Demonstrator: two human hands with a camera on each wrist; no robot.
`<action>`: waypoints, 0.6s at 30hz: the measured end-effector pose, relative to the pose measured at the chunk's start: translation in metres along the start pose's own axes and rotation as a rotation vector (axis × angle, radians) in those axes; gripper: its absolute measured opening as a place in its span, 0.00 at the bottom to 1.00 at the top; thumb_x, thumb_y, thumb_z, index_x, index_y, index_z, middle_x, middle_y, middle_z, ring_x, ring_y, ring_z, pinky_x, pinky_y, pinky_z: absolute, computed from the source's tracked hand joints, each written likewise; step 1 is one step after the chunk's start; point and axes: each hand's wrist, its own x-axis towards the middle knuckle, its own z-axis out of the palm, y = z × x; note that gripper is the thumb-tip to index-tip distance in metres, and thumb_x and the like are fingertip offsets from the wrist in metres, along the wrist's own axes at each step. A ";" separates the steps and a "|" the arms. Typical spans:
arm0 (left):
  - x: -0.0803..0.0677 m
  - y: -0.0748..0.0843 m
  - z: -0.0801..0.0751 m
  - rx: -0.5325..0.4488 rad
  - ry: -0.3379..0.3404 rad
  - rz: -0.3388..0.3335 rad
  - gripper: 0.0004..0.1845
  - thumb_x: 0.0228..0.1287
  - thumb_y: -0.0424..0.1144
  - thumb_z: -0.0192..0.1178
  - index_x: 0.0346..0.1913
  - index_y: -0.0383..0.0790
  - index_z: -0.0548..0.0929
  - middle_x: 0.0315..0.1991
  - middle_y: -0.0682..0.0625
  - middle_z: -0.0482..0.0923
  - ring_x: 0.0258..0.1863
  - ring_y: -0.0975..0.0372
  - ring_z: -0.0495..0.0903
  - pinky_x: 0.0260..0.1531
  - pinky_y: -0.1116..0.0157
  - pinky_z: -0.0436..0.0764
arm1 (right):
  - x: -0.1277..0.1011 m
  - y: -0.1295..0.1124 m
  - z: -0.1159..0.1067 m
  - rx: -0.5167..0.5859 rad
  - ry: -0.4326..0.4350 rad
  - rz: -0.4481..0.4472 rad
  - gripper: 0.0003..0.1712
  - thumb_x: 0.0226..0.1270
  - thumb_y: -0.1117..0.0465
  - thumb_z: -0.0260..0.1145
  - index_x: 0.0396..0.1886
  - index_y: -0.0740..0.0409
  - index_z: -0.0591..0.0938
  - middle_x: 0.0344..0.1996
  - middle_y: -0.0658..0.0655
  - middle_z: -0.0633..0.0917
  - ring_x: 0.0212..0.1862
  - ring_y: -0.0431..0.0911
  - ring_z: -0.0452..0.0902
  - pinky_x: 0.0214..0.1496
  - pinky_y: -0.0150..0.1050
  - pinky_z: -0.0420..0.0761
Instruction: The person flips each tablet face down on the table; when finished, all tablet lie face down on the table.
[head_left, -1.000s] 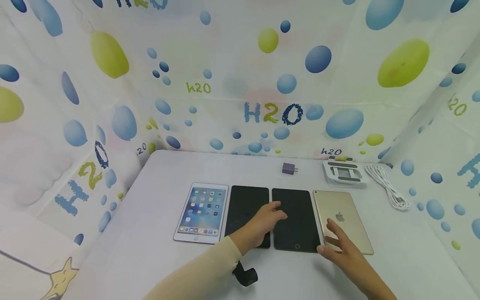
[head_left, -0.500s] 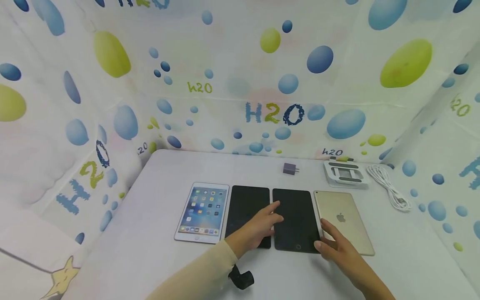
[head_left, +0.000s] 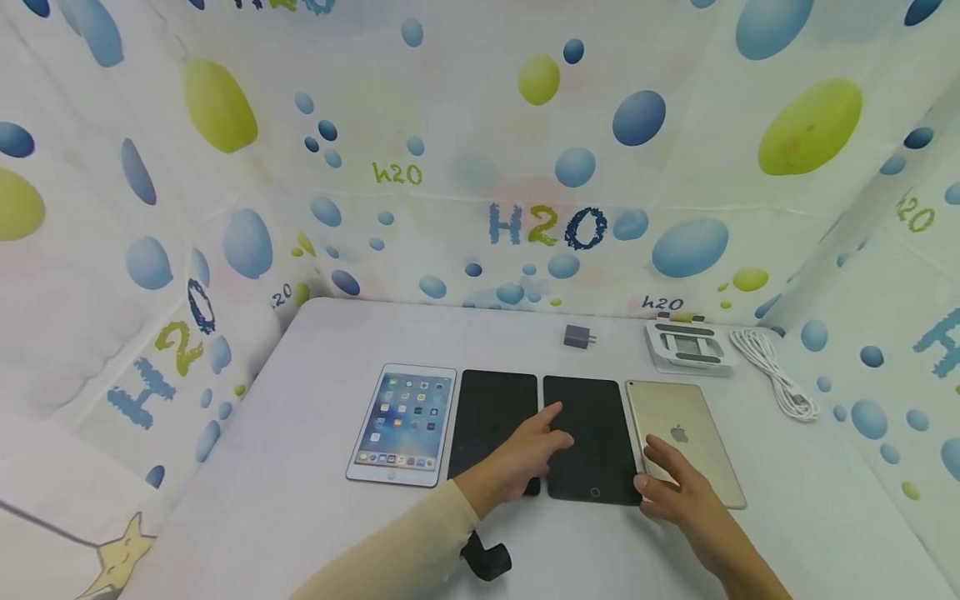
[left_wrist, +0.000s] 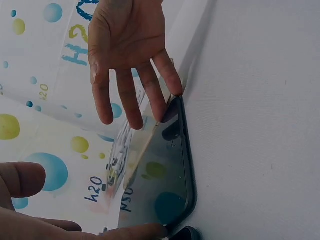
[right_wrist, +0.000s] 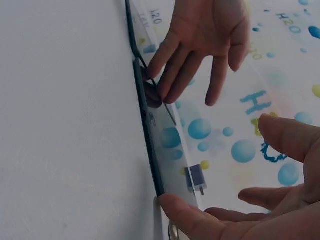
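Directly between the hands: a black tablet (head_left: 596, 454), face up on the table (head_left: 300, 417), its long sides parallel to the neighbouring tablets.
Left hand (head_left: 521, 457): fingers spread and relaxed, at that tablet's left edge; its wrist crosses the lower part of the other black tablet (head_left: 483, 417).
Right hand (head_left: 678, 492): fingers loosely parted, at the right edge, partly over the gold tablet (head_left: 686, 408); a fingertip appears to meet the black tablet's rim in the right wrist view.
Screen glass: smooth, glossy, mirroring the printed dots in both wrist views; thin slab, rounded corners.
Gold back: matte, metallic-looking, with a dark apple logo.
Far left: white-framed tablet (head_left: 405, 425), lit, rows of small icons.
Behind: boxy purplish plug (head_left: 577, 337), pale angular stand (head_left: 688, 360) with dark pads, bundled white cable (head_left: 772, 375).
Fabric: ribbed-looking cream sleeve (head_left: 408, 542); creased backdrop (head_left: 450, 100) printed with blue and green ovals.
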 end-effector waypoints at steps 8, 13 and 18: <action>0.002 0.002 0.005 -0.042 -0.013 -0.015 0.36 0.66 0.42 0.57 0.75 0.50 0.56 0.76 0.41 0.47 0.72 0.42 0.52 0.62 0.34 0.55 | 0.000 0.007 -0.001 0.113 0.030 -0.059 0.44 0.68 0.60 0.62 0.76 0.55 0.49 0.70 0.68 0.59 0.66 0.60 0.63 0.53 0.35 0.76; 0.004 0.005 0.009 -0.023 0.013 -0.043 0.36 0.66 0.46 0.58 0.75 0.53 0.57 0.75 0.43 0.50 0.72 0.42 0.53 0.61 0.33 0.56 | 0.003 0.006 -0.002 0.191 0.002 -0.081 0.42 0.69 0.62 0.60 0.76 0.56 0.48 0.71 0.67 0.59 0.65 0.42 0.66 0.54 0.29 0.74; 0.006 0.009 0.011 -0.030 0.031 -0.077 0.37 0.64 0.56 0.59 0.73 0.57 0.59 0.75 0.46 0.52 0.72 0.44 0.52 0.62 0.34 0.55 | 0.008 0.002 0.007 0.343 -0.121 -0.160 0.41 0.68 0.68 0.57 0.76 0.58 0.50 0.74 0.60 0.54 0.62 0.40 0.65 0.58 0.30 0.72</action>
